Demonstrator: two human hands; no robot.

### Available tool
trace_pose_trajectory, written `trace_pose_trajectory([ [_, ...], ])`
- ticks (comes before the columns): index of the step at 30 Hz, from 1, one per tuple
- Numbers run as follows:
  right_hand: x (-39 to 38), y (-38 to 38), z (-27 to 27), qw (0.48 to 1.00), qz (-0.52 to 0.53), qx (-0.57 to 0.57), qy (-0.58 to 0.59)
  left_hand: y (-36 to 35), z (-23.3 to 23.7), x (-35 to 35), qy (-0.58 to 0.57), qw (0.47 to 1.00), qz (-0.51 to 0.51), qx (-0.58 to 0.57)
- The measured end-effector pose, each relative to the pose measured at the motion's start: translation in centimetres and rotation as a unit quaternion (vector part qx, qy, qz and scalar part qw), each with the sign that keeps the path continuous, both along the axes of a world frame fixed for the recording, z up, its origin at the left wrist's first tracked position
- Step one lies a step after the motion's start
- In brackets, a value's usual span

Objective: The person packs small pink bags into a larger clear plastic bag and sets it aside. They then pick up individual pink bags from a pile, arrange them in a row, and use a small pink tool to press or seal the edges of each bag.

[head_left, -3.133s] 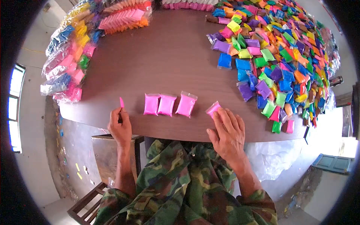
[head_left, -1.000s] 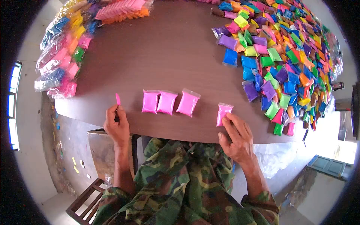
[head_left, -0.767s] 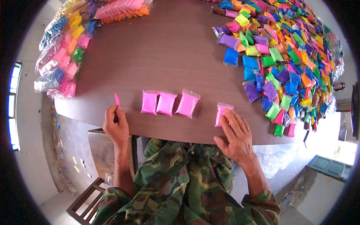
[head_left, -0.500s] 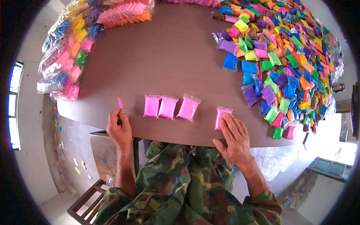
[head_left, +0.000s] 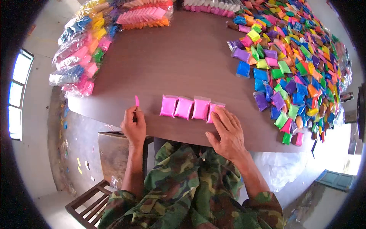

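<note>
Camouflage cloth [head_left: 179, 175] fills six o'clock. At nine, the left hand [head_left: 134, 125] pinches a slim pink piece [head_left: 137, 100] tightly; at four, the right hand [head_left: 228, 135], thumb apart, rests fingers on the rightmost of four pink packets [head_left: 183, 108] lined up mid-dial. Beyond: coloured heap [head_left: 299, 78] at two, bagged bundles [head_left: 78, 57] at ten.

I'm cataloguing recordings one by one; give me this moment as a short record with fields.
Left hand: holds a thin pink item
Right hand: touches the rightmost pink packet
Row: four pink packets, side by side
Surface: brown table
Right side: heap of multicoloured packets
Left side: packets in clear bags
</note>
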State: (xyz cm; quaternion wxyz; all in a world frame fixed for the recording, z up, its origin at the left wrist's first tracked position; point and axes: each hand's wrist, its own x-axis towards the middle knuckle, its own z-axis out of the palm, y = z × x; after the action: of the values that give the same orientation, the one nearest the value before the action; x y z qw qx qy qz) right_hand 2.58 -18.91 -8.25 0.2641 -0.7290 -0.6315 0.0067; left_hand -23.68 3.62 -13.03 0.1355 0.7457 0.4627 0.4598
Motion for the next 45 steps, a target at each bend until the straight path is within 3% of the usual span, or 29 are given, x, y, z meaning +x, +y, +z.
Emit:
trace_pose_trajectory([
  [17, -0.5, 2.3, 1.0, 1.000, -0.017, 0.022, -0.001, -0.2, 0.6, 0.2, 0.011, 1.000, 0.000, 0.018],
  [26, 1.1, 6.4, 0.3, 0.999, 0.046, -0.022, 0.009, -0.3, 0.6, 0.3, 0.008, 1.000, 0.004, 0.017],
  [38, 1.5, 6.0, -0.4, 0.997, 0.072, -0.005, 0.025, -0.1, 0.4, 0.2, 0.014, 0.999, 0.000, 0.029],
  [45, 0.2, 5.4, 1.3, 0.999, 0.036, 0.027, 0.017, -0.1, 0.5, 0.3, 0.021, 0.999, 0.008, 0.039],
])
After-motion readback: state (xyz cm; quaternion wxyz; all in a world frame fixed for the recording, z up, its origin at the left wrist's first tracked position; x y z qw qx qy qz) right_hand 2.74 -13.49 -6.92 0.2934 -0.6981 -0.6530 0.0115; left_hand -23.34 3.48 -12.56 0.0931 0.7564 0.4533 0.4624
